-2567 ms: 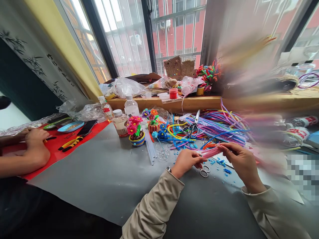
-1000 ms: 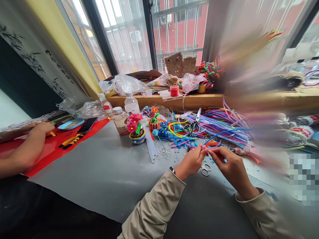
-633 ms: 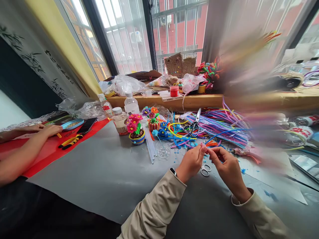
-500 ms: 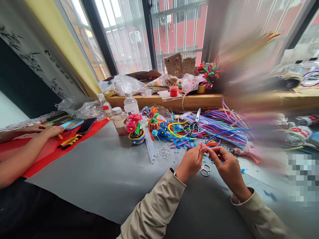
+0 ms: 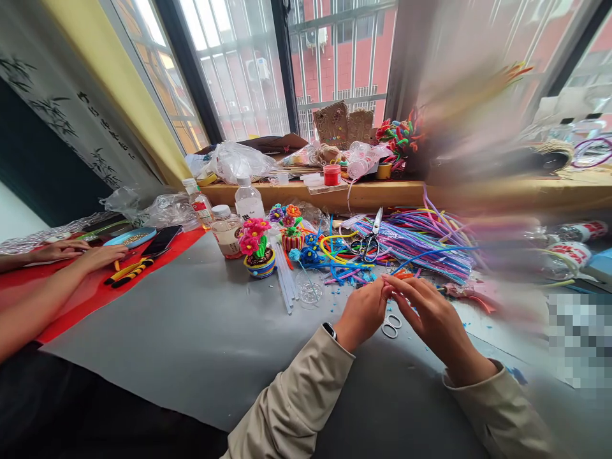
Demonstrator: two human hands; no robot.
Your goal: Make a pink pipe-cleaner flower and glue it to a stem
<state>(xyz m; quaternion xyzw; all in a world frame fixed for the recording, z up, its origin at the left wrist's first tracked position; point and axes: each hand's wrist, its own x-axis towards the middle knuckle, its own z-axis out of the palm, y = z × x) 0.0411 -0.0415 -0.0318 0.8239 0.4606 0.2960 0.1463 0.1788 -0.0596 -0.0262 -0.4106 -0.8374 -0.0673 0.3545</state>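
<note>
My left hand (image 5: 364, 313) and my right hand (image 5: 430, 315) meet fingertip to fingertip just above the grey table cover (image 5: 201, 331). Both pinch a small pink piece, mostly hidden between the fingers; earlier it showed as a pink fuzzy stem. Small scissors (image 5: 391, 325) lie on the cover right below the hands. A heap of coloured fuzzy stems (image 5: 415, 239) lies just beyond them.
Large scissors (image 5: 370, 239) rest on the stem heap. A little pot of pink flowers (image 5: 258, 252), bottles (image 5: 248, 201) and clear sticks (image 5: 287, 280) stand to the left. Another person's hands (image 5: 90, 255) work on a red mat (image 5: 95, 287) with pliers (image 5: 127, 273). A cluttered wooden sill (image 5: 363, 191) runs behind.
The long pink stem held stretched between my hands has been drawn in to a small piece at my fingertips. My hands came together. The other person's hands moved right on the red mat.
</note>
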